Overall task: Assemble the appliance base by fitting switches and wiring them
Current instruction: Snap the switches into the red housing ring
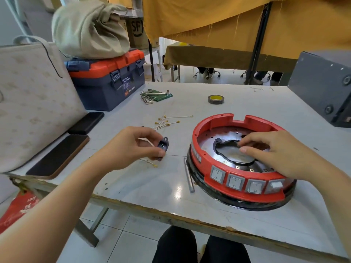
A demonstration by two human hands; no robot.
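The round red base (239, 164) is sitting on the table (152, 186), with four grey switches (245, 182) in front. The left hand (133, 149) is pinching a black socket (162, 148). The right hand (273, 150), fingers bent, is reaching inside the base.

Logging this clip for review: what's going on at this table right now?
A person is assembling a round red appliance base on a grey table. Four rocker switches already sit in its front rim. The left hand pinches a small black socket part beside the base, while the right hand reaches inside it. Loose short wires lie behind.
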